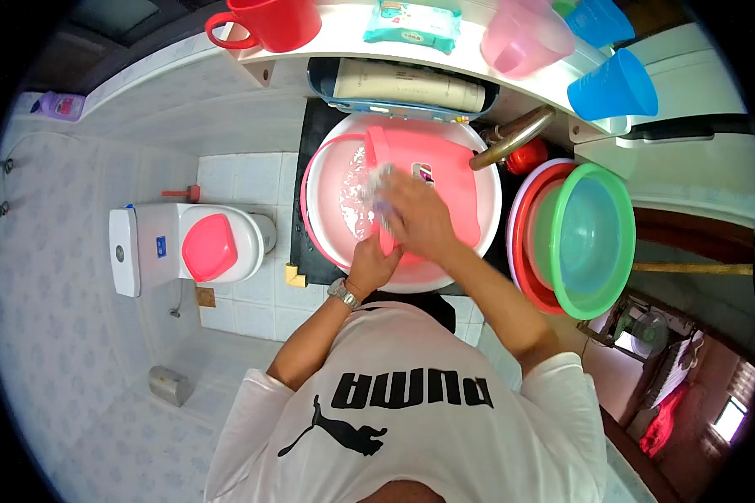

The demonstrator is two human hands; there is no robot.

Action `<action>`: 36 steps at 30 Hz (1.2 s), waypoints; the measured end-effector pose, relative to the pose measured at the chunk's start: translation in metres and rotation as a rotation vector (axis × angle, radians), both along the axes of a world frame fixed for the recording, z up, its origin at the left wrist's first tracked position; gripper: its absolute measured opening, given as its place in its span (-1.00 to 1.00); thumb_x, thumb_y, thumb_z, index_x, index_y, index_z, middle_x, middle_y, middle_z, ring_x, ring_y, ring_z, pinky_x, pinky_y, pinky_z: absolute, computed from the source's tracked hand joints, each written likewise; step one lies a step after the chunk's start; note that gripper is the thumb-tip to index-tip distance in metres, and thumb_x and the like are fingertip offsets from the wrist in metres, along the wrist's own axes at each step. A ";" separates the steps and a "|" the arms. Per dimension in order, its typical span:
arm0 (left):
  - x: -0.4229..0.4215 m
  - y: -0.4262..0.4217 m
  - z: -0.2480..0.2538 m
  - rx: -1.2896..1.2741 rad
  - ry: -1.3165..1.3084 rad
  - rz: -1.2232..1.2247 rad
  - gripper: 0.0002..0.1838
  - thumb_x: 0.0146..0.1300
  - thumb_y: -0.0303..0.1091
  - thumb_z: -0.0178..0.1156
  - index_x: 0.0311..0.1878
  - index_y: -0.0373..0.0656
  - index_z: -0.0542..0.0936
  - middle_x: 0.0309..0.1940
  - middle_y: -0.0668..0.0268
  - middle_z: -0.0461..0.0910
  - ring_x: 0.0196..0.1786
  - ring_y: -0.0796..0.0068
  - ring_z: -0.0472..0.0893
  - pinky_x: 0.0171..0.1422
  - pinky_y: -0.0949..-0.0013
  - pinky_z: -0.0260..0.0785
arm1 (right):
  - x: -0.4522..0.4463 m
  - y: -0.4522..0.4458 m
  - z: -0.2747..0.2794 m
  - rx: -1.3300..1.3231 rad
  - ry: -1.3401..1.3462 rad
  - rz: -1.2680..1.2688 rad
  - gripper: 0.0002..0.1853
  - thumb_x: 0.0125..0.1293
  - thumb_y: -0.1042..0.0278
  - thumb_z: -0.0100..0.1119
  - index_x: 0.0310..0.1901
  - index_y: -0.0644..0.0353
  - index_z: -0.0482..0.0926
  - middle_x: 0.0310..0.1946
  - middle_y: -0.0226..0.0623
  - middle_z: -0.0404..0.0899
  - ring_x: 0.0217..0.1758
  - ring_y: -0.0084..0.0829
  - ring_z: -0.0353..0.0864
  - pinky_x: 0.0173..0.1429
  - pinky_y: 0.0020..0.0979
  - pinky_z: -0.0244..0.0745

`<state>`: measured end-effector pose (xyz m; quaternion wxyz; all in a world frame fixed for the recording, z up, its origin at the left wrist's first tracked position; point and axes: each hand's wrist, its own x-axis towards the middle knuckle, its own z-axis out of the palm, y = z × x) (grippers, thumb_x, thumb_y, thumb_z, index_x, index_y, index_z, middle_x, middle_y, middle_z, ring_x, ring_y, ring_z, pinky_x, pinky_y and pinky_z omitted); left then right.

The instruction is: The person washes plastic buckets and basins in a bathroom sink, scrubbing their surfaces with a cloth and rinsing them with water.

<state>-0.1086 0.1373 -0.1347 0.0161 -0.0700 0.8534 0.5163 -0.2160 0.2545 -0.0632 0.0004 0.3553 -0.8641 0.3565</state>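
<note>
A pink bucket (445,197) lies on its side in the round white washbasin (488,230), its mouth towards the left and soap suds inside it. My left hand (375,264), with a metal watch on the wrist, is closed on the bucket's rim at the lower side. Over the rim, my right hand (418,216) presses a whitish scrubbing cloth (383,186) against the pink plastic; the cloth is blurred and partly hidden by the fingers. The thin pink bucket handle curves along the basin's left side. A brass-coloured faucet (516,141) reaches over the bucket from the upper right.
Stacked basins, a green one (621,239) outermost, stand right of the washbasin. Above is a shelf (340,42) with a red mug (281,23), a wipes pack (413,25) and blue cups (617,85). A toilet (256,243) with a pink lid piece is at left.
</note>
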 end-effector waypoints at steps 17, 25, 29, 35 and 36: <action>0.009 0.004 0.012 0.191 -0.027 0.030 -0.58 0.22 -0.31 0.31 0.03 -0.40 0.48 -0.28 -0.14 0.64 -0.17 -0.11 0.67 -0.09 0.10 0.50 | 0.013 -0.001 0.008 0.245 0.062 -0.078 -0.63 0.28 0.29 0.13 0.11 0.14 0.55 0.15 -0.09 0.54 0.26 -0.11 0.49 0.36 -0.07 0.29; 0.009 0.004 0.004 0.097 -0.060 0.010 -0.60 0.22 -0.26 0.34 -0.04 -0.38 0.50 -0.35 -0.09 0.64 -0.27 -0.06 0.66 -0.17 0.11 0.49 | -0.062 -0.037 -0.017 0.161 0.058 -0.146 -0.62 0.25 0.36 0.11 0.11 0.20 0.51 0.13 0.04 0.53 0.31 -0.10 0.45 0.39 0.03 0.21; 0.013 0.007 -0.002 0.208 0.024 0.041 -0.65 0.23 -0.29 0.32 -0.09 -0.38 0.52 -0.39 0.01 0.64 -0.31 0.10 0.68 -0.17 0.14 0.49 | -0.055 -0.040 -0.014 0.080 -0.232 -0.123 -0.59 0.22 0.37 0.12 0.12 0.22 0.50 0.07 0.08 0.54 0.23 0.01 0.46 0.33 0.03 0.25; 0.011 -0.010 0.001 0.224 -0.004 0.032 -0.66 0.23 -0.37 0.30 -0.02 -0.37 0.51 -0.40 0.11 0.66 -0.45 0.34 0.66 -0.33 0.31 0.51 | 0.027 0.016 0.008 0.083 -0.092 0.107 -0.63 0.16 0.48 0.12 0.05 0.22 0.52 0.13 -0.04 0.50 0.31 -0.13 0.40 0.42 0.07 0.13; 0.013 -0.011 -0.003 0.221 -0.008 0.030 -0.66 0.23 -0.37 0.30 -0.02 -0.37 0.51 -0.40 0.11 0.66 -0.45 0.34 0.66 -0.33 0.31 0.51 | 0.028 0.016 0.009 0.080 -0.095 0.106 -0.63 0.16 0.48 0.12 0.05 0.22 0.52 0.13 -0.04 0.50 0.31 -0.13 0.40 0.42 0.07 0.13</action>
